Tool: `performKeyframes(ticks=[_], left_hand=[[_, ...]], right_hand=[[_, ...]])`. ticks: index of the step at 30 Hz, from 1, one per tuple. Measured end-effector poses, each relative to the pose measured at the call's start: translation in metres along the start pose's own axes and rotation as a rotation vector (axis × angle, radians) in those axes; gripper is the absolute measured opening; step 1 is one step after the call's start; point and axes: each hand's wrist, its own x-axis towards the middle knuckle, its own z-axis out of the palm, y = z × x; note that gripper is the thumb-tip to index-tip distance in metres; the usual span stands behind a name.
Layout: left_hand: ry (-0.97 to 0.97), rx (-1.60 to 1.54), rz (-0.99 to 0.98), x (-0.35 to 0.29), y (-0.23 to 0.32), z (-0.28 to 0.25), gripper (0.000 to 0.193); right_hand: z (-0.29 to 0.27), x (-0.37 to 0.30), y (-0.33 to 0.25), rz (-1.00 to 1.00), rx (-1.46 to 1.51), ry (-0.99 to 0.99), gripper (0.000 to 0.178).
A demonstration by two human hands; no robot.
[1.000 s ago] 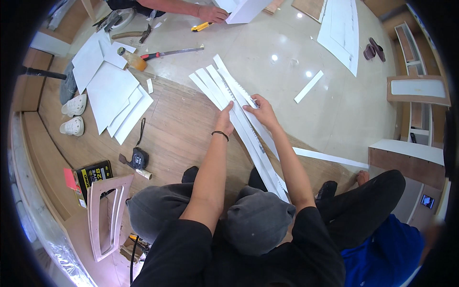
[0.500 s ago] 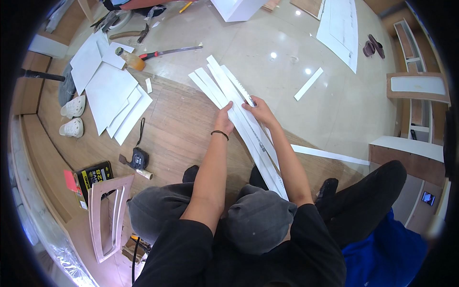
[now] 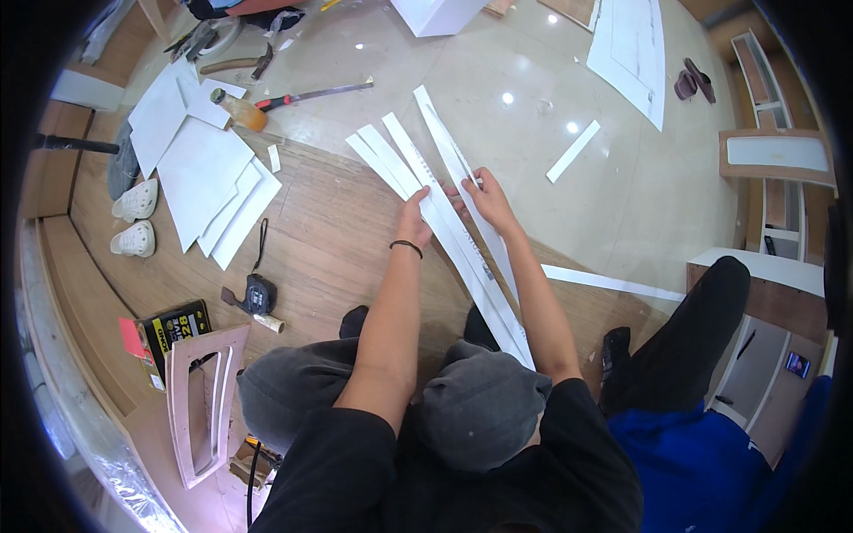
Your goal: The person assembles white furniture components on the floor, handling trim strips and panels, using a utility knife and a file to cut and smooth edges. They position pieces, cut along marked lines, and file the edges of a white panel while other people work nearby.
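Several long white strips [image 3: 462, 240] lie fanned out on the floor in front of my knees, their far ends spreading toward the glossy tiles. My left hand [image 3: 416, 210], with a dark band at the wrist, rests flat on the left strips. My right hand [image 3: 482, 197] grips the rightmost strip near its upper part, fingers curled around its edge. Both forearms reach forward from my lap over the brown wooden board [image 3: 329, 231].
A tape measure [image 3: 259, 293] and a yellow-black box [image 3: 171, 330] lie at left, with white panels [image 3: 200, 169], white shoes [image 3: 135, 218], a hammer [image 3: 238, 108] and a saw [image 3: 315, 93] beyond. Another person's leg [image 3: 693, 346] is at right. A loose strip [image 3: 613, 284] lies near it.
My hands have slid slightly along the strips, and the right hand has closed on the rightmost strip. The other person's hand and white box at the top have moved away.
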Motion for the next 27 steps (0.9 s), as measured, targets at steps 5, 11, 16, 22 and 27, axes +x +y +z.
performKeyframes(ticks=[5, 11, 16, 22, 27], left_hand=[[0.146, 0.017, 0.098, 0.004, -0.001, 0.003, 0.041], [0.086, 0.012, 0.054, 0.000, 0.000, 0.003, 0.040], [0.102, 0.041, 0.176, 0.005, -0.006, 0.002, 0.037], [0.075, 0.024, 0.190, 0.006, 0.000, 0.007, 0.037], [0.086, -0.080, 0.173, 0.004, 0.006, 0.009, 0.050]], right_hand=[[0.001, -0.002, -0.007, 0.050, 0.012, -0.027, 0.025], [0.005, 0.001, 0.003, -0.031, -0.083, -0.053, 0.035], [0.015, -0.008, 0.008, -0.233, -0.435, 0.048, 0.054], [0.035, -0.012, 0.015, -0.214, -0.331, 0.029, 0.039], [0.034, -0.002, 0.023, -0.172, -0.097, -0.068, 0.037]])
